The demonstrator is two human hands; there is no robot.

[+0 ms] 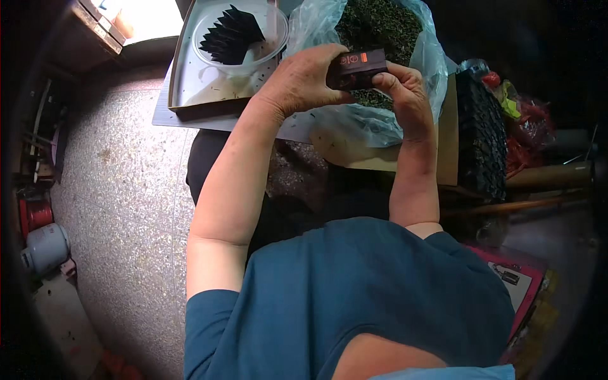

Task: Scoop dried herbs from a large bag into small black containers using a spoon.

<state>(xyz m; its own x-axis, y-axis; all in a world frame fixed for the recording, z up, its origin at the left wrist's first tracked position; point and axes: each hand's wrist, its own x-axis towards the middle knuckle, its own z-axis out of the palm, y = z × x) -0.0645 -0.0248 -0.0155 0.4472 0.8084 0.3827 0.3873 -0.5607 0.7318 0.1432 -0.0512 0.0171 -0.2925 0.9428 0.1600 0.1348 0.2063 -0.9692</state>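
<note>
A small dark box (357, 70) with orange printing is held between both hands, above an open clear plastic bag (375, 124) of dried dark-green leaves (380, 23). My left hand (308, 78) wraps around the box's left end, thumb below and fingers above. At its right end my right hand (406, 92) pinches it between thumb and fingers. To the left, a round clear plastic tub (282, 38) holds a fanned stack of black folded packets (232, 38). That tub stands in a shallow white-lined cardboard tray (178, 88) with scattered leaf bits.
The tray rests on a grey tabletop (164, 111). Brown cardboard (446, 142) lies under the bag. A black textured object (482, 133) and red plastic bags (527, 123) are at the right. A grey cylindrical container (47, 249) and a red object (37, 213) stand at the far left.
</note>
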